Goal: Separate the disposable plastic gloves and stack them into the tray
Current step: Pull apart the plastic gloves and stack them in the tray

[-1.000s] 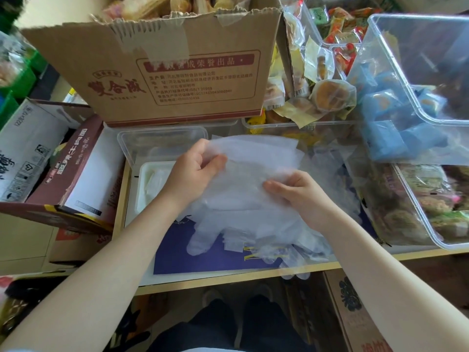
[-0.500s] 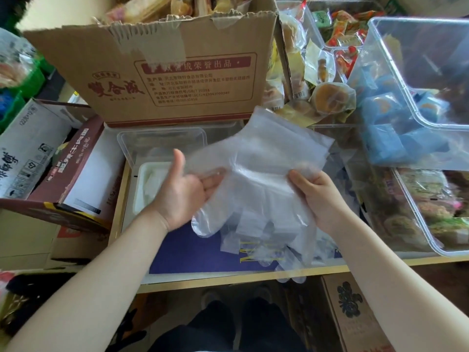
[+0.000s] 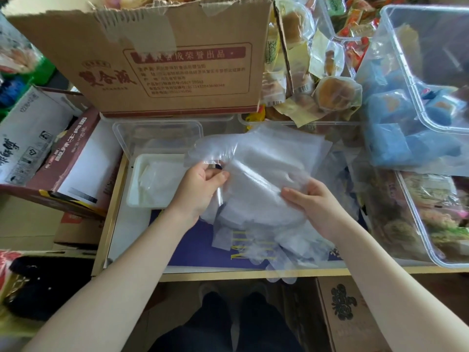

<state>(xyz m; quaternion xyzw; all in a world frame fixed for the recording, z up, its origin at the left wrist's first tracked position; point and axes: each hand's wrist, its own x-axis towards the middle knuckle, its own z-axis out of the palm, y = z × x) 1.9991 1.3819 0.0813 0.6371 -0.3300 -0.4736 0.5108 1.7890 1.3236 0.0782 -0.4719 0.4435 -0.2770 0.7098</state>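
Gloves [image 3: 258, 174] stick together, so the left hand [image 3: 200, 189] pinches one thin sheet and should peel slowly toward the tray [image 3: 134, 184] (white, close by) while the right hand [image 3: 312, 207] grips the rest.

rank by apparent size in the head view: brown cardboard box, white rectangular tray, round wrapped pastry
1. Brown cardboard box, by far the largest.
2. White rectangular tray, partly hidden by the left hand and clear plastic gloves.
3. Round wrapped pastry, smallest, though farther away.

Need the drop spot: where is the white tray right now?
In the head view the white tray sits left of centre on the table, just left of the left hand, below the clear container.
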